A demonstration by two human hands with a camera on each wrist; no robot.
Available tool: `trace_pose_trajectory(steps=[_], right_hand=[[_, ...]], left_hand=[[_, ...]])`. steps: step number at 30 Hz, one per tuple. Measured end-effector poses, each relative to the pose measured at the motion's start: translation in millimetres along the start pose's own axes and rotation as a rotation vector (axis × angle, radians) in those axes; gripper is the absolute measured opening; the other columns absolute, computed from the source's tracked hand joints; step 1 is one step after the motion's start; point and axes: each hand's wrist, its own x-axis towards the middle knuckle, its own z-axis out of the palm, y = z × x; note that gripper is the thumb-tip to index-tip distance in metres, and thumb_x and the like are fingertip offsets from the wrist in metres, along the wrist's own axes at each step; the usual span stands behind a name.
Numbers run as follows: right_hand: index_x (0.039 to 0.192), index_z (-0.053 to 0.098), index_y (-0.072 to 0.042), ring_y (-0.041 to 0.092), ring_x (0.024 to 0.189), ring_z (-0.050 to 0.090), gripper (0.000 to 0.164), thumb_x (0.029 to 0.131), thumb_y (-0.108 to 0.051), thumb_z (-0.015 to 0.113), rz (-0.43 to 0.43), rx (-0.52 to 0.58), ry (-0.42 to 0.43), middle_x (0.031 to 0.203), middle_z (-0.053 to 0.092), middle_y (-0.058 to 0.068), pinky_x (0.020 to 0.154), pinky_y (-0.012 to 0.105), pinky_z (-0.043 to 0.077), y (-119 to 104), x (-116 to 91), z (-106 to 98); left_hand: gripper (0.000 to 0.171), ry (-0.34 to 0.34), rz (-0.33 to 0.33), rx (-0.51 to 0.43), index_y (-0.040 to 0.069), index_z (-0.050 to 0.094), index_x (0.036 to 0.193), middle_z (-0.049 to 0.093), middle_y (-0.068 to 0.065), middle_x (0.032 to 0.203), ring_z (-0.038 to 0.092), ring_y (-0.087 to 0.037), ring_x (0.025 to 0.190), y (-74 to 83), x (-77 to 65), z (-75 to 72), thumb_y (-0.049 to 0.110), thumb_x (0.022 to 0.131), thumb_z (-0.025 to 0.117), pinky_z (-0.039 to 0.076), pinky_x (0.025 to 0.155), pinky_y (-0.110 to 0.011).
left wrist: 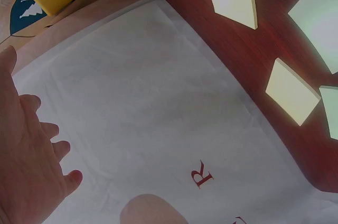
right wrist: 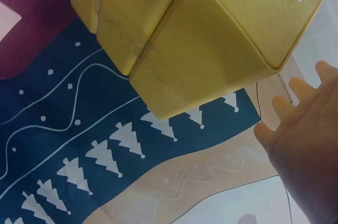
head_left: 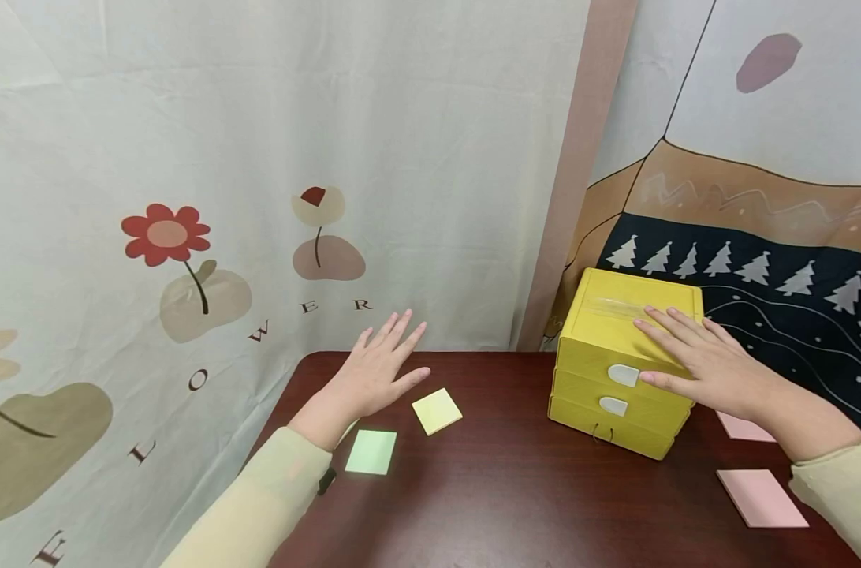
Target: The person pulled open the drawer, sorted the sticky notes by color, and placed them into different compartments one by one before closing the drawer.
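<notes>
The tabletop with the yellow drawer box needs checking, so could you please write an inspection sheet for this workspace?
Surface: dark red-brown tabletop.
Job's things: yellow drawer box at right, drawers apparently closed; two yellow pads and two green pads at left; two pink pads at right.
Clutter: nothing seen.
Hands: left hand and right hand outstretched, fingers spread, holding nothing.
Cables: nothing seen.
Surroundings: flower-printed cloth and tree-printed cloth behind the table.

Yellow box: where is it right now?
In the head view, the yellow box stands on the table, right of centre, left of the pink notes; the right hand overlaps it.
</notes>
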Motion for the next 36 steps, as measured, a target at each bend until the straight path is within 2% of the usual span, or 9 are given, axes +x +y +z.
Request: trace_pose_trajectory(steps=[21, 29, 33, 36], right_hand=[[0.152, 0.016, -0.029, 0.033, 0.145, 0.010, 0.079, 0.089, -0.053, 0.056, 0.007, 0.013, 0.001, 0.158, 0.015, 0.008, 0.115, 0.043, -0.018, 1.5, -0.6, -0.4], [0.152, 0.017, -0.028, 0.035, 0.145, 0.011, 0.080, 0.088, -0.053, 0.056, 0.020, 0.021, -0.002, 0.158, 0.015, 0.009, 0.115, 0.047, -0.017, 4.4, -2.4, -0.3], [0.153, 0.017, -0.027, 0.037, 0.144, 0.011, 0.079, 0.089, -0.051, 0.057, 0.035, 0.054, 0.016, 0.158, 0.015, 0.011, 0.115, 0.052, -0.011, 8.1, -4.2, -1.3], [0.152, 0.019, -0.025, 0.039, 0.143, 0.012, 0.077, 0.090, -0.047, 0.058, 0.047, 0.086, 0.040, 0.158, 0.014, 0.012, 0.114, 0.061, -0.001, 11.9, -5.4, -1.4]], left_hand=[[0.073, 0.008, -0.011, -0.013, 0.026, 0.010, 0.153, 0.001, 0.001, 0.160, 0.003, -0.021, 0.148, -0.7, 1.4, 1.0, 0.064, 0.094, 0.030, 0.010, 0.115, -0.055], [0.073, 0.019, -0.005, 0.005, 0.028, 0.009, 0.153, 0.003, 0.000, 0.160, 0.008, -0.025, 0.147, 2.0, 5.4, 0.0, 0.065, 0.094, 0.028, 0.012, 0.115, -0.056], [0.072, 0.027, -0.008, -0.012, 0.030, 0.006, 0.153, 0.004, 0.000, 0.160, 0.010, -0.025, 0.147, 5.1, 9.7, 1.9, 0.064, 0.094, 0.030, 0.013, 0.115, -0.056], [0.072, 0.028, -0.012, -0.040, 0.030, 0.005, 0.153, 0.004, 0.000, 0.160, 0.010, -0.023, 0.147, 8.7, 14.7, 5.6, 0.064, 0.094, 0.031, 0.013, 0.115, -0.055]])
